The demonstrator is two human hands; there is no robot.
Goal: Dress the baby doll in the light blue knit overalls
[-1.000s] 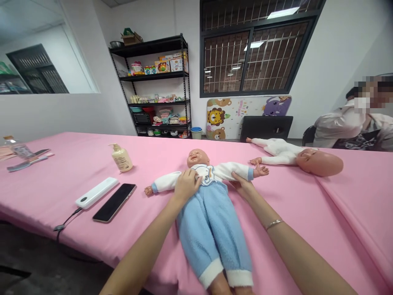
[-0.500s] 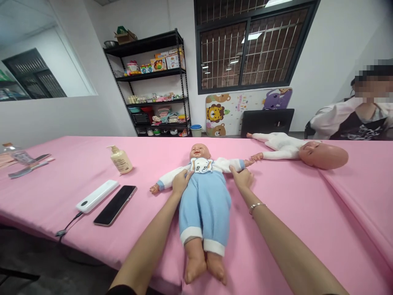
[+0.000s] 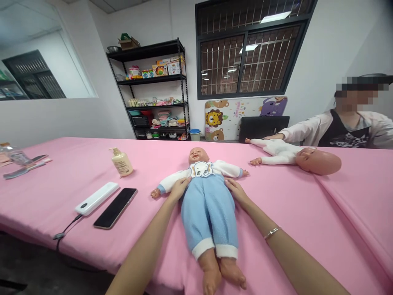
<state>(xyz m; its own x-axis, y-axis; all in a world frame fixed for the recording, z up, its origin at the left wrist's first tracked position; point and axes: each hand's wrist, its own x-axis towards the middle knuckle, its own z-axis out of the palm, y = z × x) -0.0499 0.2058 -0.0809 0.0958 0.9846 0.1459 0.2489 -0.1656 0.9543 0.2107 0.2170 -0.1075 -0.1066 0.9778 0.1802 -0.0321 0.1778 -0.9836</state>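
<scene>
A baby doll (image 3: 204, 205) lies face up on the pink-covered table, feet toward me. It wears a white top with an elephant face on the chest and light blue trousers with white cuffs. My left hand (image 3: 179, 188) grips the doll's waist at the picture's left side, below the sleeve. On the opposite side, my right hand (image 3: 238, 191) holds the waist at the top of the trousers, its fingertips against the cloth. Both palms and some fingers are partly hidden. The doll's arms are spread outward and its bare feet show at the bottom.
A second doll in white (image 3: 282, 152) lies at the back right, where a seated person's hand (image 3: 274, 137) reaches beside it. To the left are a pump bottle (image 3: 121, 162), a black phone (image 3: 116, 207) and a white corded device (image 3: 97, 198). A shelf (image 3: 150, 80) stands behind.
My right hand has moved from the doll's sleeve to its waist. The doll's legs have swung to the right. The other person's arm now reaches toward the second doll.
</scene>
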